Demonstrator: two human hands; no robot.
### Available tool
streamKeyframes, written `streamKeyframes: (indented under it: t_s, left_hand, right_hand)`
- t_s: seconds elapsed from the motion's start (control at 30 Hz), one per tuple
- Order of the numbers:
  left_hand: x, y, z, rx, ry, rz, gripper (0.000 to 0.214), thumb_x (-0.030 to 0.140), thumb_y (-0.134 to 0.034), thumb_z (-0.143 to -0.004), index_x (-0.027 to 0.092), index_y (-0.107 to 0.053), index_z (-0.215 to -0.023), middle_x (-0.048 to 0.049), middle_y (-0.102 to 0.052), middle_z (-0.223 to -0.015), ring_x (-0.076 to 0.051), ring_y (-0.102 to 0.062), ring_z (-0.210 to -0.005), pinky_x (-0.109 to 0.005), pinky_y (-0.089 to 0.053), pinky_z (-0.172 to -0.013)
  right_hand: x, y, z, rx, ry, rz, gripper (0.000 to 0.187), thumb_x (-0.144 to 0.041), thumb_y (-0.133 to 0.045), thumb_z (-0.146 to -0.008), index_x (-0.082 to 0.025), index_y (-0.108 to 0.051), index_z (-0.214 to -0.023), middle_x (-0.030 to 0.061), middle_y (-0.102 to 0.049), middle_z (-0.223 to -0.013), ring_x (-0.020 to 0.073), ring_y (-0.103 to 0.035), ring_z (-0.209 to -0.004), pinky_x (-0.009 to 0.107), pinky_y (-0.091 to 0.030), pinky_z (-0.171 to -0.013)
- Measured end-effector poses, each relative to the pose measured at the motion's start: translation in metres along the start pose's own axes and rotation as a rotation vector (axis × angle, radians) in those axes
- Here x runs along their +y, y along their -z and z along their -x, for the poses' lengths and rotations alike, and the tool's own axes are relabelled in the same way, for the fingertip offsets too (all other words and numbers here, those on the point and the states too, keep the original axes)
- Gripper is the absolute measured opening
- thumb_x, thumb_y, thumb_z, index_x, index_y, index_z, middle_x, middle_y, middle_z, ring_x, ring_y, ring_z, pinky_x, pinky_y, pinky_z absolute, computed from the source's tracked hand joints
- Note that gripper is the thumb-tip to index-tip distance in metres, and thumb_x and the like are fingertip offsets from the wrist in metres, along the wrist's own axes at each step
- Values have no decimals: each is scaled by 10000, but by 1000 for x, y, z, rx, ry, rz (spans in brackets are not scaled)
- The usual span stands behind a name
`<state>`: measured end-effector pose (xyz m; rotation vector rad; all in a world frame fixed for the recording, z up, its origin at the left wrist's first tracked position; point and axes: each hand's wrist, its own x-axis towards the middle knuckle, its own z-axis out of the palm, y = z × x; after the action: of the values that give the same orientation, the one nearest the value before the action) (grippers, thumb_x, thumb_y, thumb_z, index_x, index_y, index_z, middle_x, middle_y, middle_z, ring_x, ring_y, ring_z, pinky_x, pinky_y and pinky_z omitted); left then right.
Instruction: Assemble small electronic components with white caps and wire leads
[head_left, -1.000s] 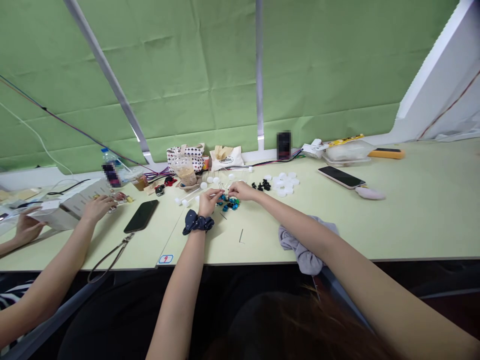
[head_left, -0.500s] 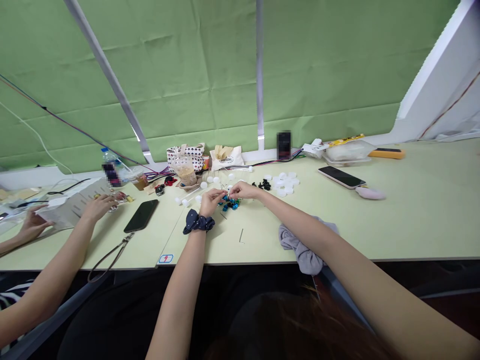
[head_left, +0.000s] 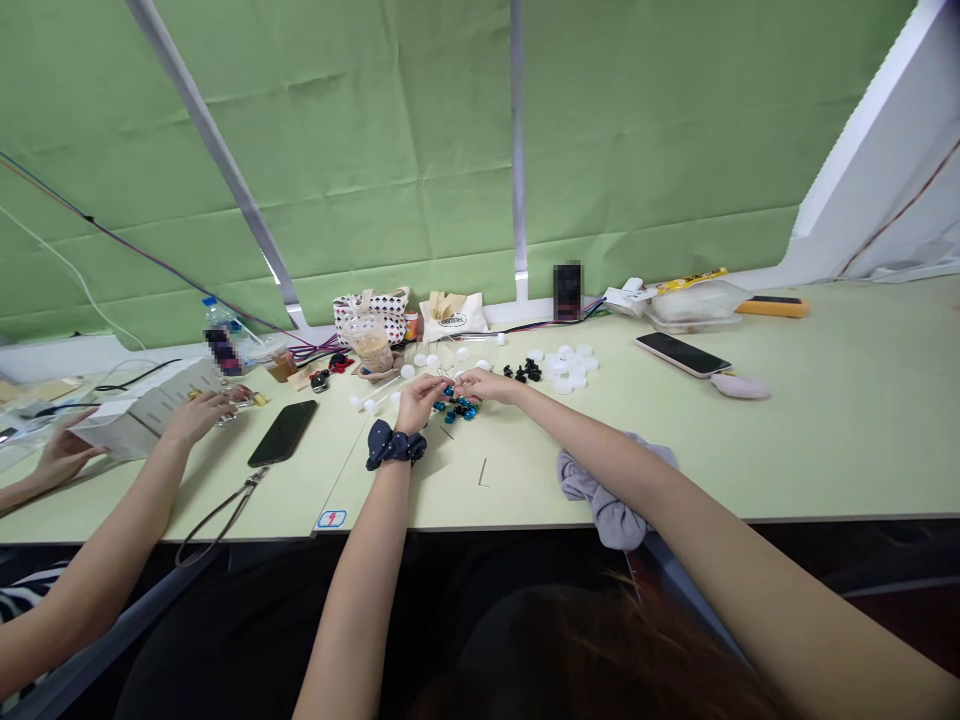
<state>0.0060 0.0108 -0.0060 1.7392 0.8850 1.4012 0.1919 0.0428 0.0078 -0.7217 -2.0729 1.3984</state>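
Observation:
My left hand (head_left: 420, 400), with a dark dotted scrunchie (head_left: 396, 445) on its wrist, is closed with thumb and fingertips pinched. My right hand (head_left: 484, 386) meets it from the right, also pinching. Between the fingertips shows a small blue part (head_left: 448, 390), shiny and partly hidden by the fingers. Just below and behind the hands lies a pile of blue metallic pieces (head_left: 466, 410). Small black parts (head_left: 525, 371) sit right of my right hand, beside a group of round white caps (head_left: 570, 368). An L-shaped hex key (head_left: 483, 472) rests nearer the table edge.
A co-worker's hand (head_left: 199, 415) is by white boxes (head_left: 135, 410) at the left. A dark phone (head_left: 283, 433) with a strap lies between us. At the right are another phone (head_left: 682, 354) and a grey cloth (head_left: 611, 490). A drink cup (head_left: 371, 350) stands behind.
My hands have shifted very slightly, and the blue part between my fingertips shows more clearly. The pile and other things on the table have stayed put.

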Motion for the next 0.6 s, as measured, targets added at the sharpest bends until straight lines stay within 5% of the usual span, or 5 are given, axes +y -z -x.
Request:
streamKeyframes:
  t_s: [0.37, 0.6]
  left_hand:
    - [-2, -1, 1, -15, 17, -26, 346, 437, -690, -685, 146, -713, -869, -69, -627, -876, -184, -632, -758, -367, -579, -705]
    - [-6, -2, 1, -16, 27, -71, 336, 447, -683, -683, 154, -717, -845, -73, -635, -892, -181, -629, -767, -360, -566, -720]
  right_hand:
    - [2, -1, -1, 92, -33, -56, 193, -285, -626, -685, -102, -567, -666, -66, -412, -456, 52, -331, -439, 195, -233, -453]
    - [-1, -5, 1, 199, -28, 280, 110, -204, -578, -747, -106, -624, -728, -41, -488, -449, 84, -420, -453, 211, -313, -505]
